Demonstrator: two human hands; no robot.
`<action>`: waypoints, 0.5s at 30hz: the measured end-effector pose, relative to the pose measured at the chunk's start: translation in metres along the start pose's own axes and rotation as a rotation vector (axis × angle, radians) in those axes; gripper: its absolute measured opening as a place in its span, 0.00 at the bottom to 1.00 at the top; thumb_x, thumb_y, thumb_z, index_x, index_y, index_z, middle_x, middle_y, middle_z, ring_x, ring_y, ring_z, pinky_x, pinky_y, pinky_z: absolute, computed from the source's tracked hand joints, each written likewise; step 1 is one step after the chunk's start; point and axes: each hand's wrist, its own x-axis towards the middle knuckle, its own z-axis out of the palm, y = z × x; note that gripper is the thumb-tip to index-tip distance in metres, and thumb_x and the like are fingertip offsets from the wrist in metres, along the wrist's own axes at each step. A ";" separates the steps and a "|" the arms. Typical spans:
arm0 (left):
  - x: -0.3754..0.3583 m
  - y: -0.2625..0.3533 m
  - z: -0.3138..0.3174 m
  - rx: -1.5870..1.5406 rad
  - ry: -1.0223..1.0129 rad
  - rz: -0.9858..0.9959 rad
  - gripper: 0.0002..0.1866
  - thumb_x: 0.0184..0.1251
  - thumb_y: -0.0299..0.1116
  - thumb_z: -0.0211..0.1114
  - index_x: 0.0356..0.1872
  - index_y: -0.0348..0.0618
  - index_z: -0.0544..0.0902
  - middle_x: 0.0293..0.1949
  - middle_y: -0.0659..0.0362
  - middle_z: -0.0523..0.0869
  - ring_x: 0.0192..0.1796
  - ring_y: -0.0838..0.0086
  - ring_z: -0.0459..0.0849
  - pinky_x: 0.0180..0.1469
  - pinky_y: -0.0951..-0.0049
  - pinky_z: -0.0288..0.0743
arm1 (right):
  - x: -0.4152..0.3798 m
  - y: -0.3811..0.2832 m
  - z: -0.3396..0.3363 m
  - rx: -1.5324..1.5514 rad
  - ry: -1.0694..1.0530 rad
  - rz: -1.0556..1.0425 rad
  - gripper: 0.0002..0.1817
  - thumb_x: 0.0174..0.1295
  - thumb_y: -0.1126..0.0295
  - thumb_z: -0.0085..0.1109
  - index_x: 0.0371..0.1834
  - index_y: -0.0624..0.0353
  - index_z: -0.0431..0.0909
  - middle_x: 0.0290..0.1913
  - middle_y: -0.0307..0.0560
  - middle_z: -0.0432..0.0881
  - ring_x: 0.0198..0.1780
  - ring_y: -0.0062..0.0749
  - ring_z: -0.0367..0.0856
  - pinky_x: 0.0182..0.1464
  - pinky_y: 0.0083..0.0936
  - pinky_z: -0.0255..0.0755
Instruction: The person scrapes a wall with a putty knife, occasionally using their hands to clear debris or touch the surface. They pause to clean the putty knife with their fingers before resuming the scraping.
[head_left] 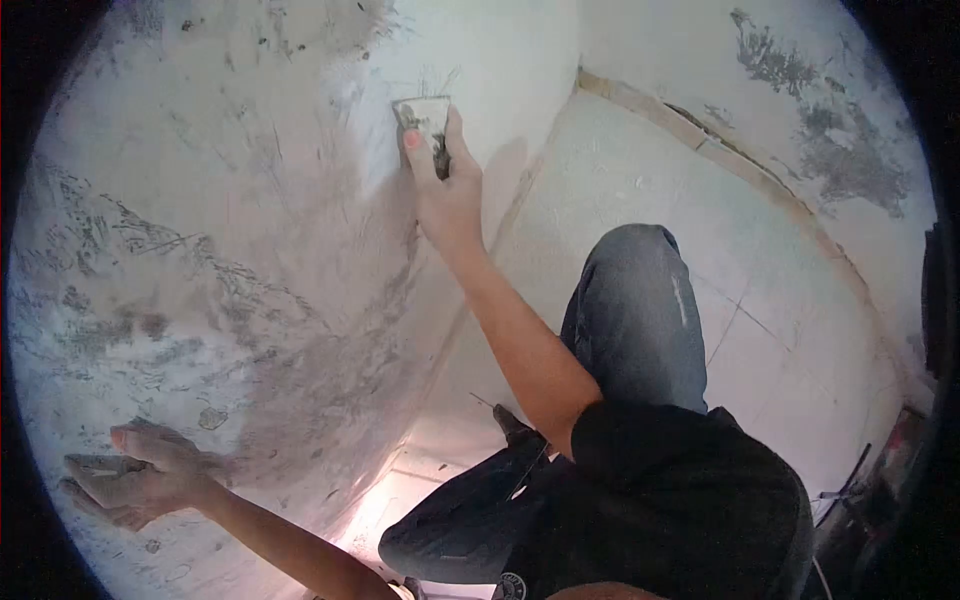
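A scraper point(430, 115) with a wide, pale, stained blade is gripped in my right hand point(450, 190). The thumb presses on its face and a finger runs along its other edge. Its wide end meets the plastered wall point(290, 180) near the corner, by some thin dark scratch marks. Low on the left, my left hand point(150, 475) rests at the same wall with its fingers apart. Those fingers look grey with dust, and I see nothing held in them.
Pale floor tiles point(690, 270) lie under my bent knee point(640, 300). A second wall point(690, 50) with dark patches meets the first at a corner, with a broken strip point(700, 135) along its base. Dark items point(880, 480) stand at the lower right.
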 end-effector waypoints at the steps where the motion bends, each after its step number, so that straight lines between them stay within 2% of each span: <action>1: 0.000 -0.001 -0.002 -0.002 -0.005 0.008 0.35 0.69 0.66 0.46 0.66 0.52 0.70 0.67 0.50 0.68 0.70 0.60 0.62 0.61 0.46 0.53 | -0.006 0.003 -0.002 0.000 0.003 0.009 0.41 0.67 0.51 0.57 0.70 0.76 0.56 0.44 0.54 0.83 0.44 0.29 0.79 0.50 0.22 0.70; 10: 0.002 -0.007 0.006 -0.039 0.000 -0.013 0.37 0.67 0.68 0.44 0.66 0.52 0.69 0.67 0.51 0.67 0.70 0.59 0.62 0.63 0.47 0.52 | -0.019 -0.001 0.001 0.056 -0.021 -0.044 0.39 0.69 0.52 0.54 0.70 0.76 0.57 0.50 0.58 0.80 0.49 0.31 0.78 0.52 0.23 0.69; 12: 0.001 -0.002 0.002 0.026 -0.010 -0.045 0.38 0.67 0.69 0.43 0.66 0.52 0.69 0.68 0.51 0.67 0.70 0.60 0.62 0.63 0.47 0.52 | -0.016 0.000 0.000 0.017 -0.017 0.003 0.39 0.69 0.52 0.54 0.69 0.76 0.58 0.51 0.58 0.81 0.50 0.32 0.78 0.53 0.23 0.69; 15: 0.003 -0.002 0.001 -0.019 0.005 -0.008 0.38 0.67 0.69 0.43 0.66 0.52 0.70 0.67 0.50 0.67 0.70 0.59 0.62 0.63 0.47 0.53 | -0.013 0.005 -0.005 0.028 0.008 0.033 0.40 0.69 0.50 0.54 0.69 0.76 0.57 0.48 0.57 0.82 0.49 0.31 0.79 0.52 0.23 0.70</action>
